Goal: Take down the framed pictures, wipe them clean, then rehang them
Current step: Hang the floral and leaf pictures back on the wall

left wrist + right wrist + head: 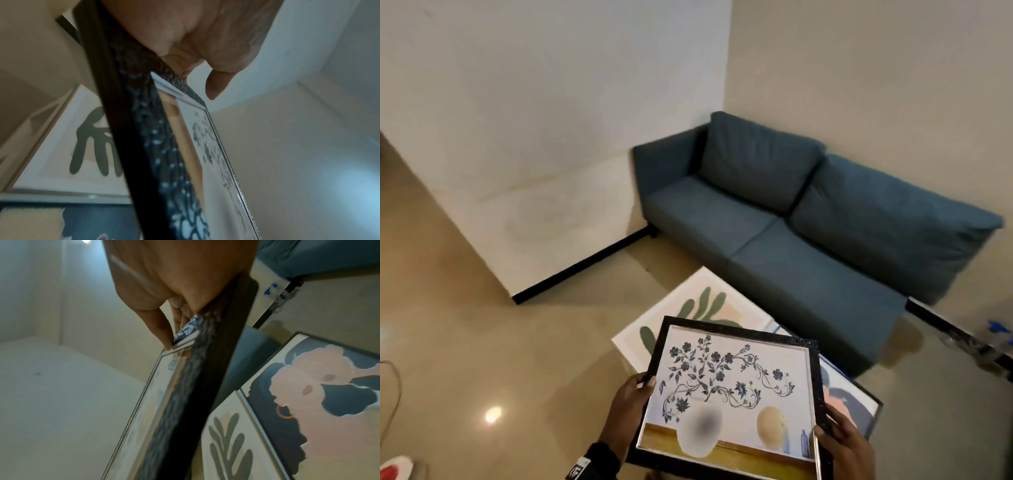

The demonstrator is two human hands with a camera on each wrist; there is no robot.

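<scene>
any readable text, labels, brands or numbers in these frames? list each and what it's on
Wrist strap below the left hand: a white patch with dark marks, too small and blurred to read.
Black-framed flower picture gripped by the left hand and right hand: artwork only, no text.
Green leaf picture and pink-and-navy picture lying below: no text.
Nothing else legible in any view.

Blurred grey patch over white vase in black-framed floral picture [729, 397]; bottom edge cut off. Pink-and-navy picture [849, 397] mostly hidden beneath. Blue-capped clear object [996, 334] unidentifiable.
</scene>
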